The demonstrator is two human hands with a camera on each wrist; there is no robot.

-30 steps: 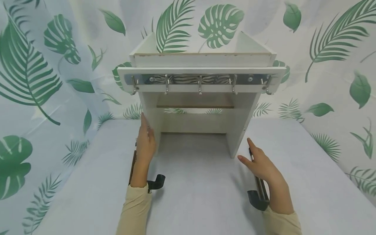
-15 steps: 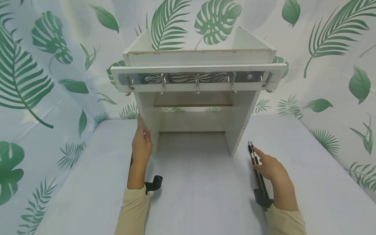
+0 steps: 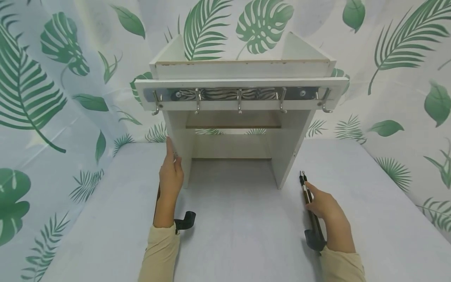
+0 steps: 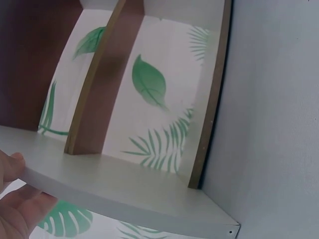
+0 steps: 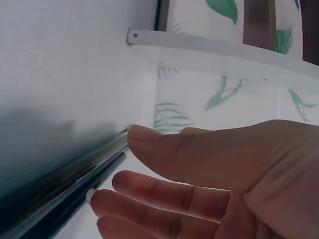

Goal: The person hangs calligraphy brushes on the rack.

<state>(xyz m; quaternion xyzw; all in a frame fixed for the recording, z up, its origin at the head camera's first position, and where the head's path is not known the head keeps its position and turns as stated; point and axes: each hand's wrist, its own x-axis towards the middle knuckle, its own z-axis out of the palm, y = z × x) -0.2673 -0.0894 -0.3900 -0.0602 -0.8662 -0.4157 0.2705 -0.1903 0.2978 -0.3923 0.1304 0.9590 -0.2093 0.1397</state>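
Note:
A white coat-rack shelf (image 3: 246, 71) stands upright on the table in the head view, with several metal hooks (image 3: 239, 102) along its front rail. My left hand (image 3: 170, 176) holds its left side panel (image 3: 178, 145). In the left wrist view the thumb (image 4: 12, 166) lies at the panel's edge and the fingers are on the outer face. To the right of the shelf, my right hand (image 3: 325, 205) is beside slim dark rods (image 3: 305, 190) with small metal tips. Its thumb and fingers are apart with nothing between them, fingertips close to the rods (image 5: 75, 184) in the right wrist view.
The shelf's right side panel (image 3: 290, 149) stands left of the rods. Part of another dark rod (image 3: 157, 196) shows beside my left forearm. A pale cloth covers the table (image 3: 232, 235); behind it hangs a leaf-print backdrop (image 3: 387, 102).
My right hand has moved right, away from the shelf's right panel, to the rods, uncovering their tips. My left hand stays on the left panel. The head view has shifted slightly.

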